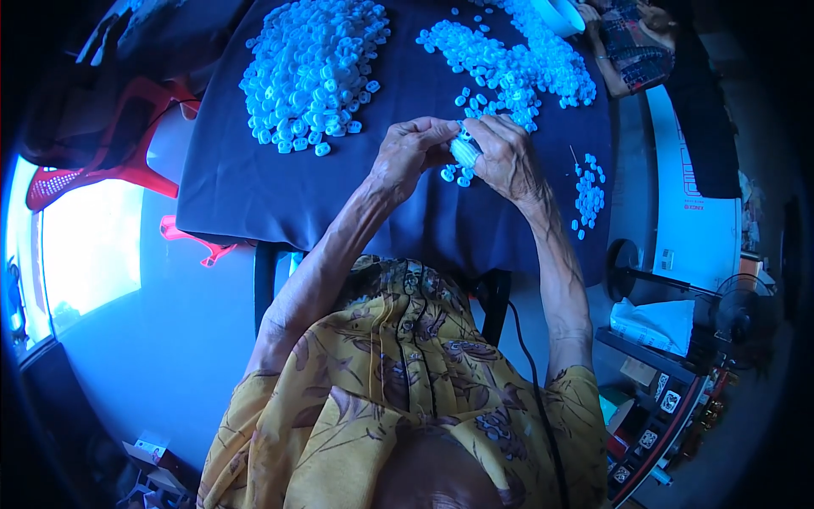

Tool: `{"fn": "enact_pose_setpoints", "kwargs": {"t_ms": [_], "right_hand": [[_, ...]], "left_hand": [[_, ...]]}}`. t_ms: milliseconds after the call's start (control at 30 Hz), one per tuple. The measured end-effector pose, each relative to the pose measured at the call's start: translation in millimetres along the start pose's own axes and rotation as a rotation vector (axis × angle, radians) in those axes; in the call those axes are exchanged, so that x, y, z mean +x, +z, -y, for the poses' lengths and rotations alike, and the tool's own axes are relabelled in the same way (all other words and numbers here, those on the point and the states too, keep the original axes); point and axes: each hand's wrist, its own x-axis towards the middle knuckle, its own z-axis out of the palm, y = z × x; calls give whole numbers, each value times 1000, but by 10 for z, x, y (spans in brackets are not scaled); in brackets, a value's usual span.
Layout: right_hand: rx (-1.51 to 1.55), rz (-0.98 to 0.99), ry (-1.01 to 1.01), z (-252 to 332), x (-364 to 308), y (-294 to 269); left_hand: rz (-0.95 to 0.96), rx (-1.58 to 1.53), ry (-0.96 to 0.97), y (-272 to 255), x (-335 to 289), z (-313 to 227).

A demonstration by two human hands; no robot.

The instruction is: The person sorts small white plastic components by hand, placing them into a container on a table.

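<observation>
My two hands meet above the dark cloth-covered table (237, 191). In my right hand (506, 159), closed fingers grip a small white ridged bundle (464, 152), apparently stacked pieces. My left hand (414, 149) is closed beside it, thumb and fingertips pinched close to a small white piece; the exact hold is hidden. Just below the fingers lie a few loose white pieces (462, 180), small and rounded, some showing holes. A large heap of such pieces (314, 72) covers the table's far left. A second, spread-out heap (509, 68) reaches back from behind my right hand.
More pieces (589, 197) lie scattered near the right table edge. A white bowl (558, 15) sits at the far right, beside another person's arm (610, 68). Red plastic chairs (153, 127) stand left of the table. On the right are a large white box (694, 153) and a loaded shelf (653, 360).
</observation>
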Motion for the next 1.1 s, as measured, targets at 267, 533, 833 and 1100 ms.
{"fn": "enact_pose_setpoints", "kwargs": {"t_ms": [267, 533, 833, 1100], "right_hand": [[61, 42, -7, -47, -21, -5], [102, 54, -72, -130, -23, 54], [110, 124, -35, -203, -80, 86], [79, 49, -83, -162, 39, 132]], "left_hand": [[7, 48, -31, -27, 28, 50], [13, 99, 13, -30, 27, 62], [2, 133, 38, -33, 33, 120], [39, 54, 31, -98, 17, 4]]}}
